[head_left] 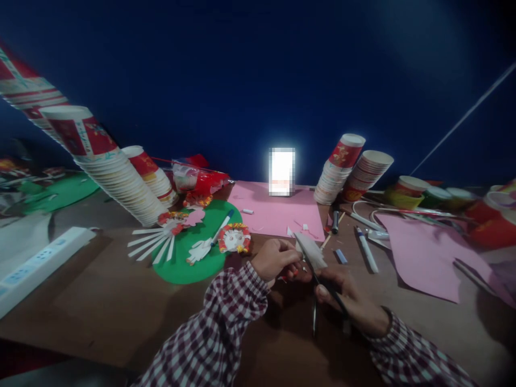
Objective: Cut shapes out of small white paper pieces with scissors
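My left hand (278, 260) is closed, its thumb and fingers pinching a pale piece of paper (312, 250). Bits of red show just under these fingers. In my right hand (349, 298) is a pair of dark scissors (334, 294), the blade lying along the paper and the handles pointing down toward me. Whether the blades are apart is hard to see in the dim light. Left of my hands, a round piece (234, 238) with a red and yellow fringe and a white cut-out (200, 251) lie on a green oval sheet (181, 274).
Tall stacks of paper cups (116, 166) lean at the left, with more cup stacks (336, 172) at the back right. Pink sheets (258, 201) lie behind and right. A marker (366, 250) rests to my right, a white power strip (40, 263) far left. A bright, blurred-out screen (282, 171) stands behind.
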Tool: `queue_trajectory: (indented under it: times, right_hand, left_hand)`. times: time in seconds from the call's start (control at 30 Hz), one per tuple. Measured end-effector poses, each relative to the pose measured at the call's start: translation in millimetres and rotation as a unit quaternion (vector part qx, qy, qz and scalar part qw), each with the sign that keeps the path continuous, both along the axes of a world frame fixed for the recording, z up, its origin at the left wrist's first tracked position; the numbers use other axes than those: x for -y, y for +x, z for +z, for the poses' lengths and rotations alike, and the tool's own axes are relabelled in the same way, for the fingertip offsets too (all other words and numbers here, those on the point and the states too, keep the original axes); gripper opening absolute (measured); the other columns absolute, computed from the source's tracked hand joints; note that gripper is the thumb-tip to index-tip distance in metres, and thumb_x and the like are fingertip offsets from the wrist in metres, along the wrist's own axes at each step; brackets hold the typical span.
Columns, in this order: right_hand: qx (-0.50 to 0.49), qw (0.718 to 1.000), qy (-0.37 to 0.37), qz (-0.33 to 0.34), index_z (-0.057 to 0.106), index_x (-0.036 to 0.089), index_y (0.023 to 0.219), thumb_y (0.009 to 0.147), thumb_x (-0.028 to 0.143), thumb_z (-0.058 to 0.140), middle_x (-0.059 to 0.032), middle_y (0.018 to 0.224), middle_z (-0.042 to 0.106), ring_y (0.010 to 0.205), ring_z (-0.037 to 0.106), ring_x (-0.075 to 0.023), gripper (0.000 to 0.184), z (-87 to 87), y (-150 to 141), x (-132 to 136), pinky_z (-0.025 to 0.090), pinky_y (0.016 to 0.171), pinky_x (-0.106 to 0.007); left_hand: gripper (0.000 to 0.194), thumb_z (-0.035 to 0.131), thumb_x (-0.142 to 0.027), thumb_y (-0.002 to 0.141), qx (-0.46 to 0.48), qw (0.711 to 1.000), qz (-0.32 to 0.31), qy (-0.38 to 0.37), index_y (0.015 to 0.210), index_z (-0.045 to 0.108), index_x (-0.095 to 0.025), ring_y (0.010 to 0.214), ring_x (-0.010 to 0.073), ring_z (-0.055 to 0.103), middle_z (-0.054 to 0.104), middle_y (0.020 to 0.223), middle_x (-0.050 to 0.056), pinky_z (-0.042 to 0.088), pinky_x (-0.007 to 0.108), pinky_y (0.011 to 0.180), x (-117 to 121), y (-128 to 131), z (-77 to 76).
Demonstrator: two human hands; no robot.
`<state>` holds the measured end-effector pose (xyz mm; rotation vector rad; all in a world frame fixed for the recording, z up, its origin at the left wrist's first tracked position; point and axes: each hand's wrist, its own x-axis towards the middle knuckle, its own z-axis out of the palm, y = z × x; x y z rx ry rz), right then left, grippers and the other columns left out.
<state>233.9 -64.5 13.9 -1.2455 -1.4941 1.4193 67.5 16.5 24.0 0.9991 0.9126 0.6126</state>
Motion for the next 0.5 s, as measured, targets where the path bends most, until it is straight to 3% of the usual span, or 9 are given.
queue_trajectory:
  times: [0.5]
  right_hand:
    - [-0.017,1.0,-0.015,0.017,0.064,0.015,0.096,0.077,0.044,0.062,0.0035,0.055,0.047,0.044,0.039,-0.0091,0.035,-0.3,1.8,-0.5,0.032,0.039,-0.019]
  left_hand:
    - [0.015,0.062,-0.021,0.062,0.01,1.0,-0.004,-0.009,0.053,0.053,-0.012,0.031,0.0046,0.043,0.055,0.043,-0.001,0.03,0.014,0.031,-0.5,0.9,-0.6]
